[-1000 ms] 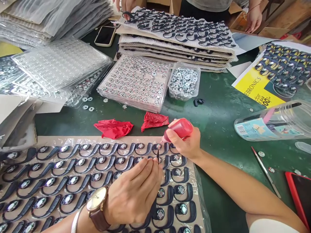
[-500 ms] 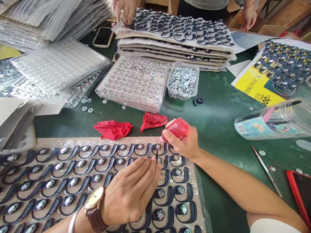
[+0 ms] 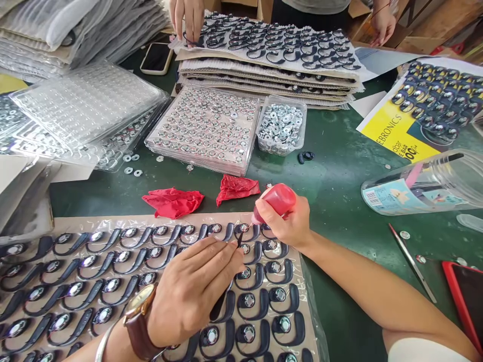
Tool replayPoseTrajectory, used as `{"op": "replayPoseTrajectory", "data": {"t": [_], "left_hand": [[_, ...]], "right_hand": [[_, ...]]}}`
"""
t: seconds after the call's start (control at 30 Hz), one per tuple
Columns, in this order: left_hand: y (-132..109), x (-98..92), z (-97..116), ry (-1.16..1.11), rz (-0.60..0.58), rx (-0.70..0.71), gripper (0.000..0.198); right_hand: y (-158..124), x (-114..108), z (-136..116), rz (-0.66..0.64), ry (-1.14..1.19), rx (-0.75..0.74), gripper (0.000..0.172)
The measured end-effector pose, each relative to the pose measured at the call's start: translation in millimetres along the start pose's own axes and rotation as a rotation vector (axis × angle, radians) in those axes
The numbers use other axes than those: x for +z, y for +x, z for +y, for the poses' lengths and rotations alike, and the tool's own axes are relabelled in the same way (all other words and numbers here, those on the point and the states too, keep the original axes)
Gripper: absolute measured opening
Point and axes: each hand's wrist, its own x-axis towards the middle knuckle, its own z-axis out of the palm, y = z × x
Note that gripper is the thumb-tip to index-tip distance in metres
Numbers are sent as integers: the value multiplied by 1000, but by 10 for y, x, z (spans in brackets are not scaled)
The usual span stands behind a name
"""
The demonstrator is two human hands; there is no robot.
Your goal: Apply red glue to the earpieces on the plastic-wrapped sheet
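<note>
A green work table is shown crowded with parts. At 12 o'clock a stack of cardboard sheets loaded with black hooks is touched by a co-worker's hand. A clear tray of small metal parts and a tub of washers are set just below the stack. Two red cloths are laid near the centre, and a clear jar is laid on its side at 3 o'clock. From 6 to 9 o'clock the near edge is covered by a cardboard sheet lined with black ear hooks. A red bottle is gripped in the right hand and tilted nozzle-down over the sheet's upper right corner. A thin dark tool is pinched in the fingers of the left hand, on whose wrist a watch is worn. The tool's tip is held at a hook just beside the nozzle.
</note>
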Motion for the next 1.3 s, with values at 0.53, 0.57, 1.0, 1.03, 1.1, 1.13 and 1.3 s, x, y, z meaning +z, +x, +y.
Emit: {"op": "replayPoseTrajectory", "data": {"t": [0.53, 0.57, 1.0, 1.03, 1.1, 1.13, 1.3], "left_hand": [[16, -32, -170, -279, 83, -289, 22], [16, -25, -179, -281, 91, -299, 21], [-362, -4, 137, 25, -43, 78, 32], [-377, 17, 150, 30, -47, 80, 32], [-378, 53, 166, 41, -43, 83, 33], [-369, 65, 176, 51, -39, 88, 34], [-289, 73, 282, 145, -9, 190, 40]], "right_hand": [[-55, 33, 15, -46, 36, -28, 20], [-57, 30, 7, -37, 61, -29, 20], [-260, -31, -137, -12, 362, 144, 14], [-283, -11, -111, -28, 342, 141, 14], [-310, 18, -72, -70, 294, 128, 14], [-315, 27, -61, -84, 267, 115, 15], [-305, 39, -79, -96, 135, 26, 19]]}}
